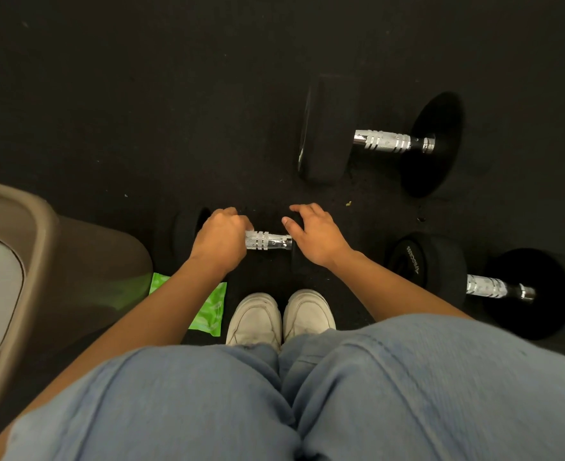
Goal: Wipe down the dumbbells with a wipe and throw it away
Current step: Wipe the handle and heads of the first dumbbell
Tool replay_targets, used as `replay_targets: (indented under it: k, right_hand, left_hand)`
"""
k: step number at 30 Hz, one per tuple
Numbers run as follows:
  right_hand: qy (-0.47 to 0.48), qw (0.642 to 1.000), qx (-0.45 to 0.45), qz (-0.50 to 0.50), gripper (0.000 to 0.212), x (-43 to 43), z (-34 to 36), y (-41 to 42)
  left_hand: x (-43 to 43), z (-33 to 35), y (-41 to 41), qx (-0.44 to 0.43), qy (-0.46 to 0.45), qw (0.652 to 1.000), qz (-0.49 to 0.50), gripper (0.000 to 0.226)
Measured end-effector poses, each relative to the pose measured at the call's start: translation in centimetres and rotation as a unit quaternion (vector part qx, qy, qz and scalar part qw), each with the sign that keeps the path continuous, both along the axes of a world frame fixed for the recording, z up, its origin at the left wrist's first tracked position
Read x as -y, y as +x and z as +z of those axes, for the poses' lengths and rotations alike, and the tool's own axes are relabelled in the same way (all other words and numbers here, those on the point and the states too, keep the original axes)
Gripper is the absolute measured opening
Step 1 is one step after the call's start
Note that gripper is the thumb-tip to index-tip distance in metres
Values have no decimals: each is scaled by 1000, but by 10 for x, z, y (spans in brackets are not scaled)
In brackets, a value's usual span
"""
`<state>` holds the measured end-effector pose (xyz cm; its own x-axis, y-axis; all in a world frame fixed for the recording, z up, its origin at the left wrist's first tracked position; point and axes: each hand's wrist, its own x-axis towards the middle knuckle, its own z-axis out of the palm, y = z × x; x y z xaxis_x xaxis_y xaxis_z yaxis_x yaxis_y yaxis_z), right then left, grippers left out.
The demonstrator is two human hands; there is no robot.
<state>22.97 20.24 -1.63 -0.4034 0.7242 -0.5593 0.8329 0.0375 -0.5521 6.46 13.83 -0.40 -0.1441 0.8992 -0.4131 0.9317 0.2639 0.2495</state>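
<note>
Three black dumbbells with knurled chrome handles lie on the dark floor. The near dumbbell [267,241] is just ahead of my shoes. My left hand [219,239] is closed around the left part of its handle, knuckles up. No wipe shows clearly; only a pale blur sits at the fingers. My right hand [317,232] arches over this dumbbell's right head, fingers spread and pressing on it. A second dumbbell [382,141] lies farther off to the right. The third dumbbell [484,286] is at my right side.
A tan trash bin [41,261] with a pale lid stands at my left. A green wipe packet [209,309] lies on the floor between the bin and my white shoes [281,317]. My knees in blue jeans fill the bottom of the view.
</note>
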Motion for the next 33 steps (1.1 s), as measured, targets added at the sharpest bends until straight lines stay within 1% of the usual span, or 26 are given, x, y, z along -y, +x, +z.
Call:
replay_targets:
  k: [4,11,17,22,28,33]
  right_hand:
    - [3,1000,1,4,51,0,-1,0]
    - [5,1000,2,7,51,0,0,0]
    - [-2,1000,7,7,51,-1,0,-1]
    - [-1,1000,4,3,51,0,1,0]
    - [-3,1000,6,6,51,0,1,-1]
    - [-2,1000,4,6,52,0,1,0]
  left_hand:
    - [-2,-2,-3,20,-8,999,-40,37]
    - [-4,0,-10,-9,-36,999,-19,37]
    - [5,-4,-5,17,-12,999,24,39]
    - [10,-2,-9,-2,0,999,39,36]
    - [13,-1,-2,26,14,999,27,34]
    - [21,-1,-9,14,28,998,54,29]
